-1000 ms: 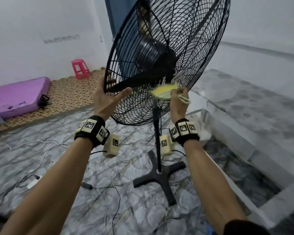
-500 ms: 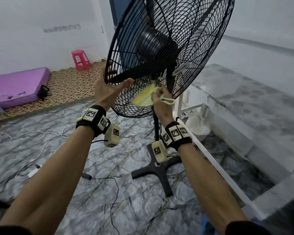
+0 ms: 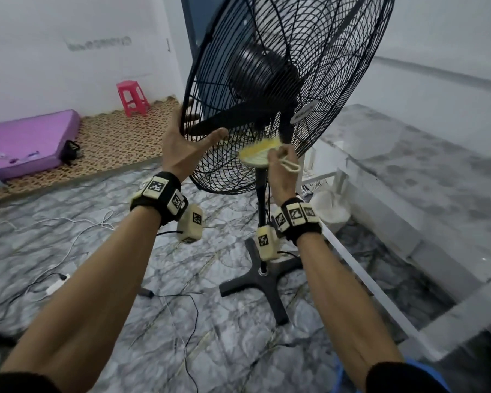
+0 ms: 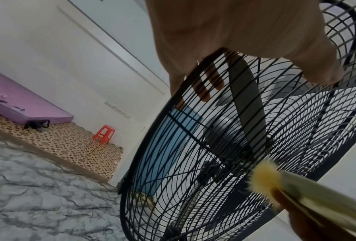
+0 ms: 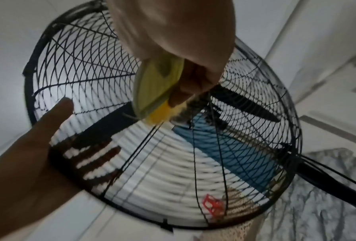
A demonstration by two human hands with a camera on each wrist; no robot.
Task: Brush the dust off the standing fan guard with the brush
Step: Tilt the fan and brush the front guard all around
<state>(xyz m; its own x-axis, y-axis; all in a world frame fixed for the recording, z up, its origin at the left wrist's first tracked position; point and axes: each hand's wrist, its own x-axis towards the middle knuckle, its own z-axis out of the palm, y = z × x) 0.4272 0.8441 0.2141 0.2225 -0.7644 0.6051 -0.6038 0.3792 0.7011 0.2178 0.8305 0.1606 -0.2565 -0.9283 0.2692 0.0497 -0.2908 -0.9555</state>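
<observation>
Now back up at guard centre: yellow-bristled pale-green plastic brush, pinched by right hand; left hand fingers still clamped on black wire fan guard rim.

One fan guard, one brush, two hands, one red stool, one purple mattress

right hand swung the brush back right and up, bristles now beneath the fan guard hub
</observation>
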